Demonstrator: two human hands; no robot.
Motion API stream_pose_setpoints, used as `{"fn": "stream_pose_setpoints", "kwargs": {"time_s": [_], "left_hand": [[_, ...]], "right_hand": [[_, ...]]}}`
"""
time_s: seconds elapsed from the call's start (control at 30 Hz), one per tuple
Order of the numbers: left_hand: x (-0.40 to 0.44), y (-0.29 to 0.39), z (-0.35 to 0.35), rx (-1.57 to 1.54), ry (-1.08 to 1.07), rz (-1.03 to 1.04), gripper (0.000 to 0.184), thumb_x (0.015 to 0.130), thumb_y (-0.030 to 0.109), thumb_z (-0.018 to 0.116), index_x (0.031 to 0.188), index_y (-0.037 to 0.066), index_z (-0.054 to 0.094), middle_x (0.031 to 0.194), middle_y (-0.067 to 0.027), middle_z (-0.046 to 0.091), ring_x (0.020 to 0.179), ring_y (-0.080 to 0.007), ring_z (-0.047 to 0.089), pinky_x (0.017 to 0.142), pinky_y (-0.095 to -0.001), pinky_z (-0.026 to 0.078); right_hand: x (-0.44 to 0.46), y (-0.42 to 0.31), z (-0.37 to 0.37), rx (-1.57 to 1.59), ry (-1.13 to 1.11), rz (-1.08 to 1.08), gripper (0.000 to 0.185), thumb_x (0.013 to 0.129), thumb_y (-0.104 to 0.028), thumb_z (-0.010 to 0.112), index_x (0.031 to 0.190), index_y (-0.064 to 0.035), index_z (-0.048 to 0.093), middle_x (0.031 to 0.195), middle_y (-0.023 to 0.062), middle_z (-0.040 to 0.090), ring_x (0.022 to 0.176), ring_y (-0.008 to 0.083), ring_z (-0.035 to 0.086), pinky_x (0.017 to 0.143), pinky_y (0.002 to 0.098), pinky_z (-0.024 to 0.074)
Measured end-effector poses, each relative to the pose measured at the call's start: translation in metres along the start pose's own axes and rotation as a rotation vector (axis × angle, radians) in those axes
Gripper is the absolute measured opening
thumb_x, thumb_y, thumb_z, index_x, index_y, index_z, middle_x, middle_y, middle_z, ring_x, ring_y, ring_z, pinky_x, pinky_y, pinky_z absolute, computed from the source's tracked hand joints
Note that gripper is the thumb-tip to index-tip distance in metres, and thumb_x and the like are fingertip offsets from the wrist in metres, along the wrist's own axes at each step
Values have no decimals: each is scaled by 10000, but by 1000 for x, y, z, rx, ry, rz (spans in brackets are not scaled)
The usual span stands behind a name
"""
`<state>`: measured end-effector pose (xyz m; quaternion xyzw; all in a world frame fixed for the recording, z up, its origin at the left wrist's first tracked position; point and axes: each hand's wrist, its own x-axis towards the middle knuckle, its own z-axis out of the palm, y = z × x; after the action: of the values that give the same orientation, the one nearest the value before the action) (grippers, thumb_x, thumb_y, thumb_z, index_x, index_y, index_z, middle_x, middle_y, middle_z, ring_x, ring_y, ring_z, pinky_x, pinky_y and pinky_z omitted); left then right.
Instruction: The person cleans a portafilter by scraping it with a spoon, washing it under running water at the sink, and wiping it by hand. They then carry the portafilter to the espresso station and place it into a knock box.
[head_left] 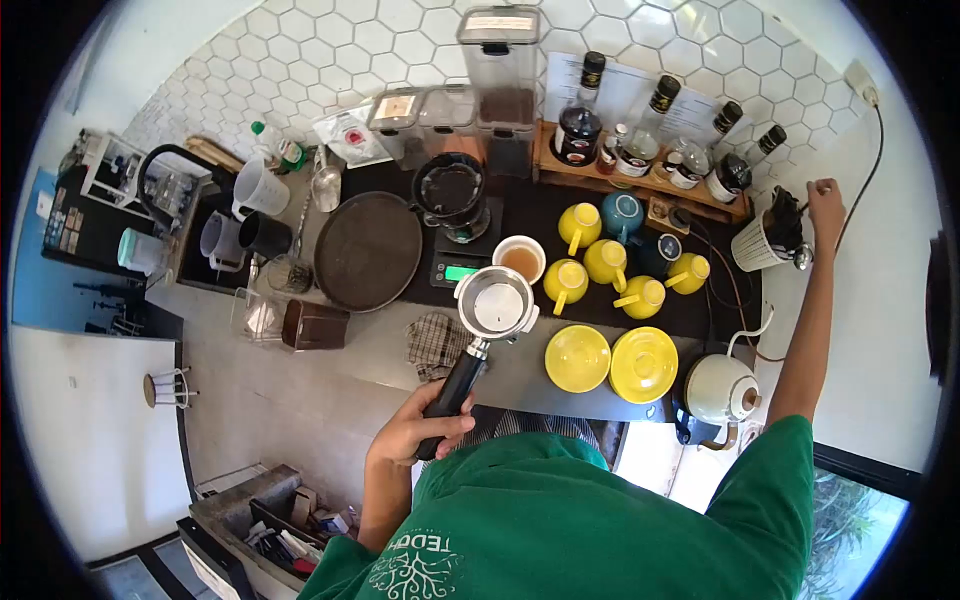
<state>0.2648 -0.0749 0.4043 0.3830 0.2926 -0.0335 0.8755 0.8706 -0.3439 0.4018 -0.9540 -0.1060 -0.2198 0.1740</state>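
My left hand (425,425) is closed round the black handle of a portafilter (497,303), whose metal basket faces up over the counter's front edge. Behind the basket sits a white cup of brown liquid (520,260), beside a scale (458,273) with a lit green display. My right hand (825,205) reaches far to the right, its fingers closed at the top of a utensil holder (757,245) that has dark-handled tools in it. What the fingers hold is too small to make out.
Yellow cups (580,226) and yellow saucers (643,365) stand right of centre. A kettle (722,388) is at the front right. Syrup bottles (578,130) line a wooden rack. On the left lie a round dark tray (368,250) and a checked cloth (436,342). A coffee dripper (452,190) stands behind.
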Motion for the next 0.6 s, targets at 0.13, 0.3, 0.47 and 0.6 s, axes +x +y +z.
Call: {"fn": "stream_pose_setpoints", "kwargs": {"time_s": [0.13, 0.3, 0.47, 0.6], "left_hand": [[-30, 5, -26, -51, 2, 65, 197, 722, 20, 620, 827, 33, 454, 572, 6, 446, 389, -71, 415, 359, -207, 312], [-96, 11, -88, -87, -8, 193, 200, 721, 19, 617, 833, 34, 451, 573, 10, 443, 384, -67, 411, 355, -204, 309], [-182, 30, -174, -66, 34, 312, 193, 718, 22, 610, 814, 38, 443, 561, 16, 438, 379, -54, 406, 337, -195, 282], [-244, 46, -253, -74, -42, 362, 178, 720, 25, 594, 809, 34, 440, 538, 19, 416, 358, -55, 397, 326, -191, 281]], "right_hand": [[-2, -26, -58, 95, 235, -47, 383, 770, -386, 561, 1029, -105, 563, 985, 89, 626, 938, 252, 583, 812, 336, 434], [-98, -138, -136, 791, 341, -121, 350, 797, -221, 620, 1086, -34, 557, 1082, 51, 594, 986, 126, 548, 819, 250, 405], [-231, -227, -168, 1288, 77, -158, 346, 851, -210, 550, 1132, -9, 531, 1162, 67, 543, 1068, 123, 486, 905, 278, 337], [-318, -261, -131, 2057, -489, -296, 292, 897, -196, 449, 1104, -8, 537, 1101, 87, 576, 1091, 221, 493, 989, 447, 322]]}}
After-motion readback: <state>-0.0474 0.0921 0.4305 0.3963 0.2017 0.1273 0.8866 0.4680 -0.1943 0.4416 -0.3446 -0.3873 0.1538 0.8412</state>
